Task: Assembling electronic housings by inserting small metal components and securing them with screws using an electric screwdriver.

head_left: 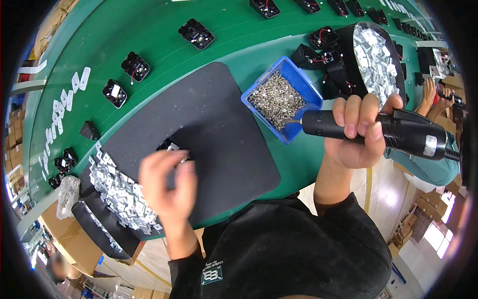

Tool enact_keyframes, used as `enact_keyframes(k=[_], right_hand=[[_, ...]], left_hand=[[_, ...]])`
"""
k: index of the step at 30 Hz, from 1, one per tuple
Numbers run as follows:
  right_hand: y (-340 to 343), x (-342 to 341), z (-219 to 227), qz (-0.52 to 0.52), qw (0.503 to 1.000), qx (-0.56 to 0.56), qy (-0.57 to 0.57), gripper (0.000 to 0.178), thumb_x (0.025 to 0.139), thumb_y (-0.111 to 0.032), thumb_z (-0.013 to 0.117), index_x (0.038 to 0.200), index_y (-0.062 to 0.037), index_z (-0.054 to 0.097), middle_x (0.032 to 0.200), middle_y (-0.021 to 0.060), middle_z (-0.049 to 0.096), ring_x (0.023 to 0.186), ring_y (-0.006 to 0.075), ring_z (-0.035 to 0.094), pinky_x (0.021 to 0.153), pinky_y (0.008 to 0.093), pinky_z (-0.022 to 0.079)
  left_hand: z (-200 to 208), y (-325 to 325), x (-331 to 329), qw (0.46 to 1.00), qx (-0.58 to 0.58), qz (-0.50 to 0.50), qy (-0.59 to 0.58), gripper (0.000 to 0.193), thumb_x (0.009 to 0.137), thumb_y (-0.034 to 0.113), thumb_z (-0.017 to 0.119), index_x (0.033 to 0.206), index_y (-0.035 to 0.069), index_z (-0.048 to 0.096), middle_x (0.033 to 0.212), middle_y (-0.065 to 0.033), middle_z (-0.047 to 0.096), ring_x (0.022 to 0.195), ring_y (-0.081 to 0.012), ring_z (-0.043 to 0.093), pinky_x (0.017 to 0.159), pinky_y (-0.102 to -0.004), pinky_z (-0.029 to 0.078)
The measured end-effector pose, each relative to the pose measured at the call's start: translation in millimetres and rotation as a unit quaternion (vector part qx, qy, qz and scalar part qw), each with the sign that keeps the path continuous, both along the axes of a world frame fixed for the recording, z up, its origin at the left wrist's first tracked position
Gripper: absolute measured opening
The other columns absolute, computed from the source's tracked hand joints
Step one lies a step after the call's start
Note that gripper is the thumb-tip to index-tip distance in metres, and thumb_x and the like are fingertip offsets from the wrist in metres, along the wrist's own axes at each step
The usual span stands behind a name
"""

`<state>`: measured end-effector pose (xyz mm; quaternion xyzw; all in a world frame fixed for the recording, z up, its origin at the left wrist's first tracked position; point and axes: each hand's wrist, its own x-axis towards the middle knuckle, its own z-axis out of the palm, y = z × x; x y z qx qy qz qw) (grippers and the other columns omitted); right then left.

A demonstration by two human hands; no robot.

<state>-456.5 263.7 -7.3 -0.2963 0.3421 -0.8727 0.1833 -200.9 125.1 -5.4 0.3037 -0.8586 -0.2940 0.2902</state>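
My right hand [361, 129] is wrapped round a black electric screwdriver [318, 123]. Its bit points left, into a blue bin [312, 97] heaped with small silver screws [279, 97]. Over the black mat [219, 109], my left hand [168, 182] is smeared by motion, fingers curved and thumb raised. Just beyond those fingers lies a small black plastic housing [167, 144] with a silvery piece in it, partly hidden by the hand. Whether the left fingers grip anything is too blurred to make out. Beside that hand spreads a heap of small silver metal plates [117, 192].
Across the green conveyor [164, 70] sit several black housings [196, 34]. At the right, more housings with wires [323, 57] lie beside a black tray of metal plates [376, 60]. A plastic bag [68, 197] lies far left. Another person's hands [433, 97] are at the far right.
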Motion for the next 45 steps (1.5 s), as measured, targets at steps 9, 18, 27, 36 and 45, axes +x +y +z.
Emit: enact_keyframes(k=[9, 18, 27, 36, 45], right_hand=[[10, 5, 19, 0.087, 0.993, -0.075, -0.015, 0.058, 0.088, -0.013, 0.060, 0.140, -0.0191, 0.034, 0.077, -0.0014, 0.048, 0.064, 0.0110, 0.049, 0.065, 0.0295, 0.044], [2, 7, 34, 0.156, 0.979, -0.114, -0.065, 0.043, 0.084, -0.009, 0.064, 0.125, -0.0129, 0.049, 0.074, -0.0025, 0.052, 0.063, 0.0086, 0.053, 0.065, 0.0262, 0.045], [-12, 23, 45, 0.175, 0.958, -0.192, -0.119, 0.045, 0.077, -0.004, 0.070, 0.118, -0.0123, 0.052, 0.071, -0.0001, 0.057, 0.059, 0.0103, 0.059, 0.061, 0.0249, 0.053], [-17, 33, 34, 0.222, 0.967, -0.119, -0.022, 0.056, 0.089, -0.016, 0.067, 0.137, -0.0247, 0.039, 0.075, -0.0023, 0.053, 0.061, 0.0111, 0.053, 0.062, 0.0285, 0.047], [-81, 98, 10, 0.145, 0.988, 0.045, -0.029, 0.068, 0.085, -0.014, 0.069, 0.140, -0.0187, 0.029, 0.067, -0.0008, 0.045, 0.055, 0.0116, 0.046, 0.055, 0.0291, 0.041]], left_hand=[[-8, 33, -99, 0.984, 0.020, -0.176, 0.010, 0.035, 0.067, 0.011, 0.081, 0.098, 0.001, 0.069, 0.085, -0.0083, 0.067, 0.070, -0.0218, 0.062, 0.062, -0.0308, 0.050], [-19, 38, -88, 0.956, 0.155, -0.189, 0.160, 0.025, 0.071, 0.007, 0.079, 0.091, -0.004, 0.070, 0.078, -0.0111, 0.071, 0.062, -0.0204, 0.066, 0.056, -0.0288, 0.049], [-24, 41, -78, 0.924, 0.155, -0.208, 0.282, 0.032, 0.071, 0.018, 0.079, 0.090, -0.006, 0.069, 0.077, -0.0116, 0.070, 0.061, -0.0207, 0.064, 0.054, -0.0286, 0.048], [-23, 12, -18, 0.992, -0.045, -0.097, 0.067, 0.077, 0.061, 0.033, 0.086, 0.122, -0.004, 0.058, 0.116, -0.0164, 0.065, 0.101, -0.0297, 0.064, 0.085, -0.0372, 0.047], [-38, -16, 26, 0.982, 0.009, 0.022, -0.186, 0.088, 0.053, 0.021, 0.088, 0.131, 0.004, 0.049, 0.120, -0.0121, 0.060, 0.113, -0.0279, 0.055, 0.097, -0.0423, 0.036]])
